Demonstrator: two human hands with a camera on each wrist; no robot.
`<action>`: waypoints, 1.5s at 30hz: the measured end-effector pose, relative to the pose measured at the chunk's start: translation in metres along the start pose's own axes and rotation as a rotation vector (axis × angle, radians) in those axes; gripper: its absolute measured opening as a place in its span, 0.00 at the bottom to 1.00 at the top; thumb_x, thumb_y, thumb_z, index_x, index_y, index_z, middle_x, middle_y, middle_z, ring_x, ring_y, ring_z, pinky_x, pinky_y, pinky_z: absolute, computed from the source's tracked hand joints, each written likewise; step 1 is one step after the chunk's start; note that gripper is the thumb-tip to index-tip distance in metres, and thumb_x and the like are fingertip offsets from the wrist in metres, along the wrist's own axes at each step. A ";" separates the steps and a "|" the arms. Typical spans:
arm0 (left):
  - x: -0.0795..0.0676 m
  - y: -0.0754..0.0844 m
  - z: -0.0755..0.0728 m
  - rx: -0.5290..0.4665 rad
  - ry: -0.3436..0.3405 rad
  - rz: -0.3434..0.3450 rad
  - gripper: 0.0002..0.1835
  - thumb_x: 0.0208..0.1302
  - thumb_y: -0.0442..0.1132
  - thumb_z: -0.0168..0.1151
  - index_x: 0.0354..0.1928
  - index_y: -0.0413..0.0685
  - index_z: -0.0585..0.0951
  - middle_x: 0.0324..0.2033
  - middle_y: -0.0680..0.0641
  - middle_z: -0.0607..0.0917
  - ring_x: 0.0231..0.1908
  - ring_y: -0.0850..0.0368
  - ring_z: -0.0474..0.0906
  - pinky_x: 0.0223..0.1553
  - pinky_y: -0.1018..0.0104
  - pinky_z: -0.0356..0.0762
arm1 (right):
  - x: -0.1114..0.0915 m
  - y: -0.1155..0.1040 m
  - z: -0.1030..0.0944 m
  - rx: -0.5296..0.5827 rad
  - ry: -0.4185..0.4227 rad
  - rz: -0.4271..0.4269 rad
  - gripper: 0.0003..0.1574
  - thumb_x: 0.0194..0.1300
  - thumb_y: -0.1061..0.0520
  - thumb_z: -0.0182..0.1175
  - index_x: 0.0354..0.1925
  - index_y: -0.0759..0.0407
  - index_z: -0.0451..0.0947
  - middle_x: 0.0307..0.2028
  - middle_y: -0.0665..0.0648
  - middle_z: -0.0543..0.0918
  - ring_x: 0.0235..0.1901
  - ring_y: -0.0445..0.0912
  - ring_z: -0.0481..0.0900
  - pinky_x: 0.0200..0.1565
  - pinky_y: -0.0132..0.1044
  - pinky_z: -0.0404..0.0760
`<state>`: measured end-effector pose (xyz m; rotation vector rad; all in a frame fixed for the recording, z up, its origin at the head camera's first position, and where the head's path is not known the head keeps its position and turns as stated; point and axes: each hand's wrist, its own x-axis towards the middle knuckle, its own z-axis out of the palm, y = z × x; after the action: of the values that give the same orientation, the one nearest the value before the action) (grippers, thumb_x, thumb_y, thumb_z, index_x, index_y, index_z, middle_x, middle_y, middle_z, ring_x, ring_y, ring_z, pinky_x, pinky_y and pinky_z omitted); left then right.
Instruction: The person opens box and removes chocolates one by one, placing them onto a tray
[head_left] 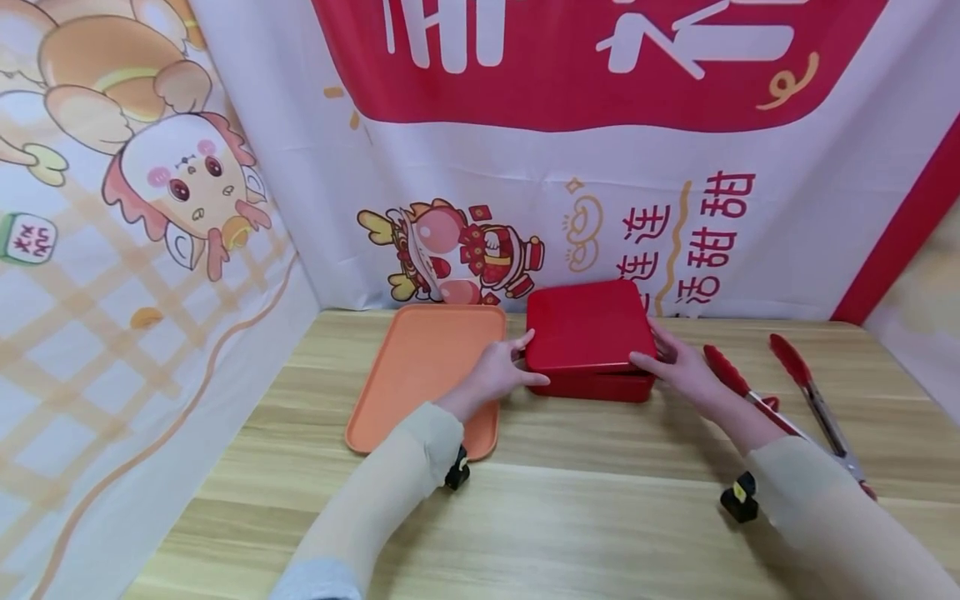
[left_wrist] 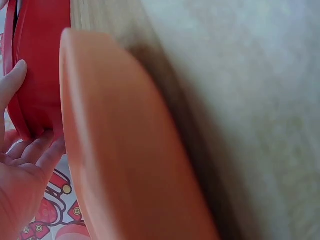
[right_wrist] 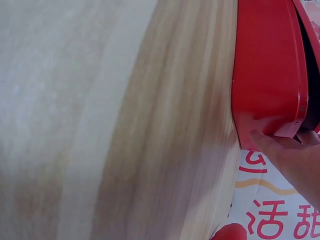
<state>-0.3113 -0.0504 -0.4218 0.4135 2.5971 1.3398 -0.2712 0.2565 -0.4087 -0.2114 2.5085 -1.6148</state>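
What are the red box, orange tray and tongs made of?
Red box: probably glossy painted metal, given its sheen and thin edges; plastic is possible. Orange tray: likely matte plastic, from its even colour and rounded rim. Tongs: seemingly polished metal arms, shiny grey, with dull red tips, perhaps silicone.

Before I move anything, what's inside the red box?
Only a dark gap shows where the lid sits ajar on the red box. The lid covers the opening otherwise, so I can't tell whether anything is inside.

Red "连连" [head_left: 647, 225] and "活甜甜" [head_left: 712, 247] mark the white backdrop [head_left: 585, 158].
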 end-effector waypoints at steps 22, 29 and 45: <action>-0.003 0.002 -0.002 -0.146 -0.004 -0.013 0.49 0.50 0.47 0.76 0.73 0.58 0.61 0.70 0.51 0.64 0.65 0.51 0.68 0.55 0.65 0.74 | -0.006 -0.021 -0.003 -0.084 0.085 -0.040 0.53 0.67 0.41 0.60 0.77 0.49 0.42 0.72 0.66 0.58 0.70 0.60 0.57 0.59 0.52 0.70; -0.006 0.001 -0.003 -0.204 0.003 0.001 0.47 0.52 0.47 0.75 0.73 0.57 0.61 0.71 0.51 0.63 0.65 0.51 0.67 0.56 0.64 0.74 | -0.007 -0.029 -0.002 -0.137 0.089 -0.051 0.54 0.66 0.40 0.61 0.77 0.48 0.42 0.69 0.67 0.62 0.68 0.59 0.60 0.59 0.54 0.71; -0.007 0.014 -0.009 -0.360 0.150 0.176 0.34 0.61 0.31 0.66 0.70 0.46 0.67 0.65 0.39 0.71 0.62 0.48 0.71 0.57 0.62 0.72 | -0.017 -0.047 -0.010 -0.167 0.099 -0.103 0.55 0.65 0.54 0.65 0.76 0.61 0.42 0.63 0.75 0.68 0.60 0.65 0.71 0.50 0.49 0.78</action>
<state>-0.3046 -0.0518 -0.4044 0.5051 2.4002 1.9215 -0.2550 0.2490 -0.3609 -0.2912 2.7528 -1.4851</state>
